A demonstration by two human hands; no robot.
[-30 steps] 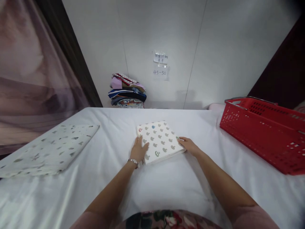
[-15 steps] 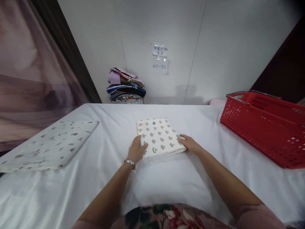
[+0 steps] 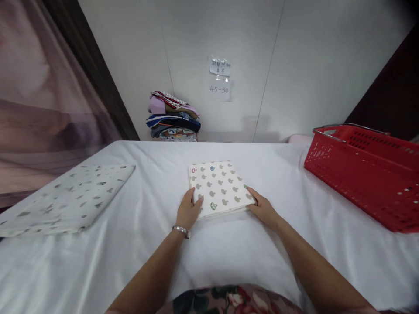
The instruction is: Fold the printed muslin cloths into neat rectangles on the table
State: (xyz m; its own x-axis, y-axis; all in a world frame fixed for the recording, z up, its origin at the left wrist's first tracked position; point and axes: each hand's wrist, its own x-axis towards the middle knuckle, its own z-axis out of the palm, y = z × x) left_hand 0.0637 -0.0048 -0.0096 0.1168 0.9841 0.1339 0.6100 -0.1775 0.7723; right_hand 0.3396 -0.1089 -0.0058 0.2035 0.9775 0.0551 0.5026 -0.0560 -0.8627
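Note:
A folded white cloth printed with small mushrooms point(image 3: 218, 186) lies in the middle of the white-covered table point(image 3: 229, 253). My left hand point(image 3: 187, 212) grips its near left corner, thumb on top and fingers curled at the edge. A bracelet sits on that wrist. At the near right corner my right hand point(image 3: 264, 210) is closed on the cloth, fingertips tucked against its edge. The near edge of the cloth looks slightly raised off the table.
A larger folded white patterned cloth point(image 3: 65, 198) lies at the table's left. A red plastic basket point(image 3: 363, 174) stands at the right. A stack of folded clothes point(image 3: 173, 117) sits against the back wall, under two paper notes point(image 3: 220, 78).
Both hands have drawn back a little to the cloth's near corners and closed on them. The left hand lay flatter on top a second ago.

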